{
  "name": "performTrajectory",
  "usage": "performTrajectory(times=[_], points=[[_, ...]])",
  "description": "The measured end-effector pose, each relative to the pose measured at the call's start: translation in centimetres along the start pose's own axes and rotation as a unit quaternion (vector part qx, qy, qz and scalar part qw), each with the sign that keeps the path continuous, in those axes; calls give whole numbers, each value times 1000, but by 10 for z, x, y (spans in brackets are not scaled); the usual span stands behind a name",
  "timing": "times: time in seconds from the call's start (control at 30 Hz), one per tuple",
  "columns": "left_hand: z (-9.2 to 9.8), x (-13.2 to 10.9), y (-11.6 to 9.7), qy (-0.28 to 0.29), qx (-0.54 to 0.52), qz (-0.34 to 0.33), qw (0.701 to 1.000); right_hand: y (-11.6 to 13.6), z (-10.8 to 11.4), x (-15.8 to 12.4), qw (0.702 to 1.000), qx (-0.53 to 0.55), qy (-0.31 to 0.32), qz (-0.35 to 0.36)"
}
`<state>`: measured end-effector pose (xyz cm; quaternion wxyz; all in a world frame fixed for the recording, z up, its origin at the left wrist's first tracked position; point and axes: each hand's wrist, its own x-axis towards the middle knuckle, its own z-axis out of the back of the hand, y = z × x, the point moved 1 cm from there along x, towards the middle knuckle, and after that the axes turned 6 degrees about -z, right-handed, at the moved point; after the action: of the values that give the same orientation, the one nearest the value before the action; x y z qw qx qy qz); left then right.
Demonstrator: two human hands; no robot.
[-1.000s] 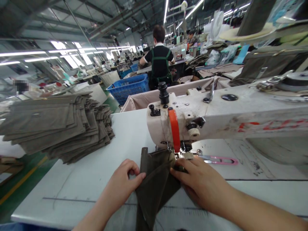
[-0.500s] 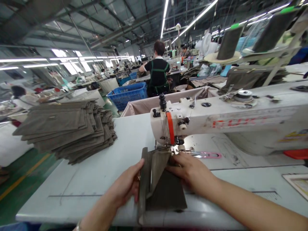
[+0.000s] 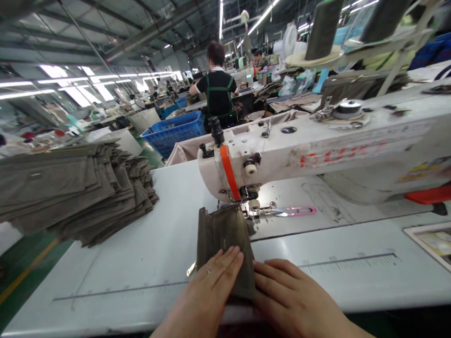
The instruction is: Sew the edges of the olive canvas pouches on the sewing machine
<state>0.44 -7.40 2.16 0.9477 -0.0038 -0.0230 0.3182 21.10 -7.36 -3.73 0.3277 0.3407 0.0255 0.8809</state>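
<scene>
Likely, the cloth (image 3: 227,227) is soft: hold its three o'clock edge. Left fingers (image 3: 228,264) lie flat; right fingers (image 3: 273,278), can't tell.

Ref.: sewing machine (image 3: 218,173). Left: passable tabletop (image 3: 176,202), bounded farther out by fabric stack (image 3: 105,188). Under its arm (image 3: 338,145): low gap, pink-handled snips (image 3: 299,211) in the way. In front of it: cloth (image 3: 227,227), left hand (image 3: 214,281), right hand (image 3: 289,291) obstruct.
</scene>
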Motion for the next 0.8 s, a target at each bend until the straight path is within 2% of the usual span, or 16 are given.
performTrajectory(times=[0.1,0.2,0.33,0.4,0.47,0.57,0.67,0.73,0.8], points=[[5,-11,7,4,47,-27,999,0,-1,2,999,-28,18,5],[1,-7,3,26,84,-50,995,2,0,6,1000,-23,5,-4],[4,9,-1,63,41,63,995,3,2,11,999,-5,-34,-15],[14,11,4,28,-11,109,994,2,4,13,998,-7,-53,-11],[24,8,14,-37,-51,122,990,2,5,14,997,-13,-75,1],[19,2,25,-71,-61,57,994,2,5,14,996,-20,-88,8],[-6,2,23,-52,-4,-42,998,2,3,13,996,-7,-89,-22],[-20,7,19,-27,48,-64,996,1,0,11,995,0,-86,-46],[-25,11,15,1,80,-79,994,0,-4,7,994,-7,-88,-60]])
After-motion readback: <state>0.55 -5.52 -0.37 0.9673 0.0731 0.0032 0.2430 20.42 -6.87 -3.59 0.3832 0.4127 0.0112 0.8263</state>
